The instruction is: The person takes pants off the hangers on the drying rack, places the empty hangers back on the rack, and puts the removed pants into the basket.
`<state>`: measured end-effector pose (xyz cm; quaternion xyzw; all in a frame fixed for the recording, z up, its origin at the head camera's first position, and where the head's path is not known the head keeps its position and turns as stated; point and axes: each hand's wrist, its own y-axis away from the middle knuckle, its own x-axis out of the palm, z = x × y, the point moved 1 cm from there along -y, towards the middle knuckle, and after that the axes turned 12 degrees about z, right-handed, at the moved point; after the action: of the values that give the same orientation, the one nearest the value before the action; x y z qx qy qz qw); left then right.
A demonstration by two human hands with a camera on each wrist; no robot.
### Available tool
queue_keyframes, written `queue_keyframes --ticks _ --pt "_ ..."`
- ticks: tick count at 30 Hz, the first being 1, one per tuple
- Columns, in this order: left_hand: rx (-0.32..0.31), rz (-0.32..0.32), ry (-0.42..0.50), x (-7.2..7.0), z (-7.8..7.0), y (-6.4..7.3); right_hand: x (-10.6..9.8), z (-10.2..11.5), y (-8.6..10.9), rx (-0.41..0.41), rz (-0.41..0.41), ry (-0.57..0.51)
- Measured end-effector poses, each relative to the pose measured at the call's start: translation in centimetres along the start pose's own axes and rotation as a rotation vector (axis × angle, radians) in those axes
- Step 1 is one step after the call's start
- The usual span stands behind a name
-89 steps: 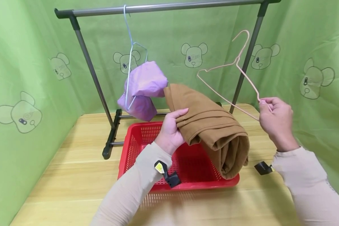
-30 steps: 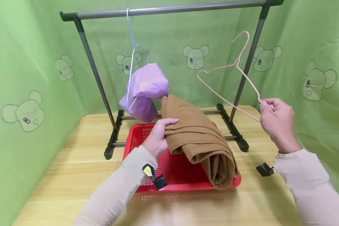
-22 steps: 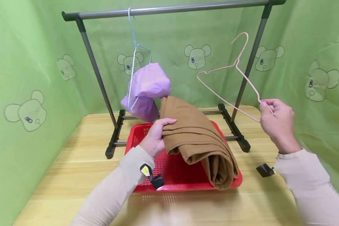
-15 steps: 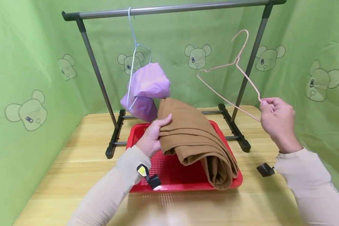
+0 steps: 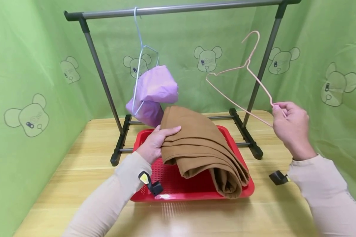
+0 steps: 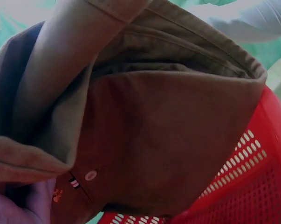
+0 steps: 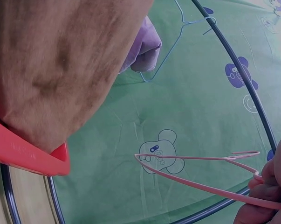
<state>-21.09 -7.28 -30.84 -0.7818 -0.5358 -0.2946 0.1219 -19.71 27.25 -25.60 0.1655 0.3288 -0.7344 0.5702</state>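
Brown garment (image 5: 201,138): shifted left and slightly lower since a moment ago; now over red basket (image 5: 192,197), contact unclear.
Left hand (image 5: 152,143): grip pinches garment's left end; far roll looks unsupported, so folds could slip loose.
Right hand (image 5: 290,126): grip pinches pink hanger (image 5: 248,62) by one end; might twist if cloth drags.
Purple bundle (image 5: 161,85): close behind; garment could knock it.

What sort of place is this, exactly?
It looks like a small booth, perhaps set up for hanging clothes: green bear-print curtains close in three sides of a wood-grain table that bears a clothes rack.
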Motion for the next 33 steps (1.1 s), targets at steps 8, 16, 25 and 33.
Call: queue_keyframes --ticks 8,16,25,33 --pt "-0.001 0.004 -0.071 -0.8 0.0 0.1 0.0 0.0 0.0 -0.005 0.005 -0.014" --pt "-0.011 -0.062 -0.177 -1.7 0.0 0.2 -0.1 0.1 -0.1 -0.01 0.003 0.001" --pt "-0.052 -0.119 -0.286 -2.7 0.1 0.6 -0.1 0.1 -0.3 -0.019 0.0 0.0" --pt "-0.06 -0.169 -0.376 -3.7 0.3 0.8 -0.1 -0.1 -0.2 -0.003 0.017 0.006"
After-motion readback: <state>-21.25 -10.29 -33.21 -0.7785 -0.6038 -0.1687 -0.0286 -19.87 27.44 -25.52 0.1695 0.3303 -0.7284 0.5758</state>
